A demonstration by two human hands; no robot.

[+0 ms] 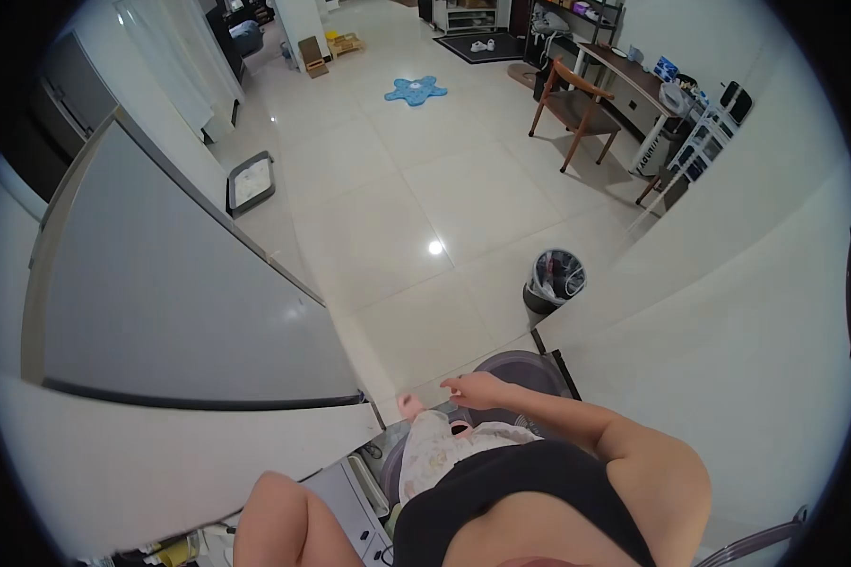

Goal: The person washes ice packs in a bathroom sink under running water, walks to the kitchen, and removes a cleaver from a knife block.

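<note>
My right hand [475, 389] reaches forward above a grey round basin [515, 361], its fingers partly stretched out and apart. I see nothing held in it. Just to its left is a bare foot [409, 406], below light patterned trousers [428, 449]. Of my left arm only the bent elbow [279, 506] shows at the bottom left; the left hand is out of sight. A black top [529, 472] covers part of the view below. Something pink and dark, too small to name, lies by the trousers.
A grey door [180, 274] stands at the left. Ahead on the tiled floor are a lined trash bin [553, 282], a grey tray [251, 181], a blue star-shaped mat [415, 91] and a wooden chair [577, 109] by a desk [633, 74]. White drawers [345, 506] stand below left.
</note>
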